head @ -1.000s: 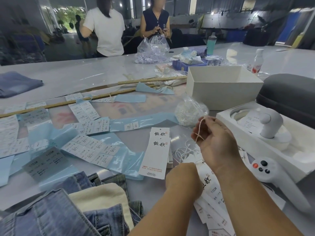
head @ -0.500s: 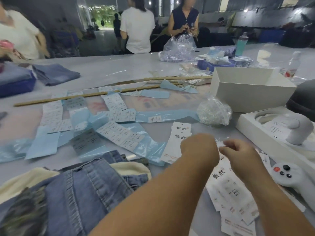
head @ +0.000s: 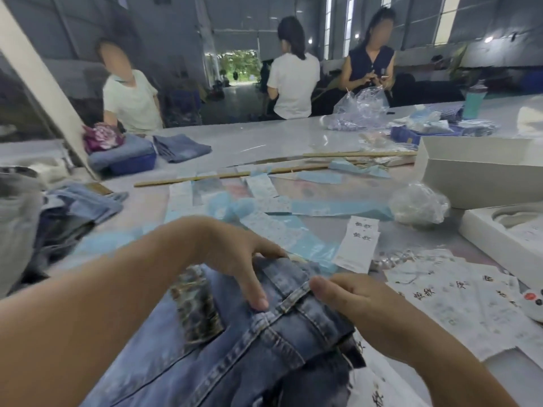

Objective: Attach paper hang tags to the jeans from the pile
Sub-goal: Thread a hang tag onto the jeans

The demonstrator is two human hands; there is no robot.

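Head view | left hand (head: 232, 259) grips jeans (head: 249, 342) waistband, fingers curled | right hand (head: 361, 304) pinches belt loop (head: 295, 299)

Jeans (head: 264, 342) under both hands: blue denim cloth, faded, coarse weave, raised stitched seams. Hang tags (head: 357, 245) beyond the right hand (head: 361, 306): white matt paper, printed. Table (head: 264, 136) further ahead: smooth, glossy. Bag (head: 418, 205) past the tags: clear crinkled plastic. Sticks (head: 235, 175): pale wood.
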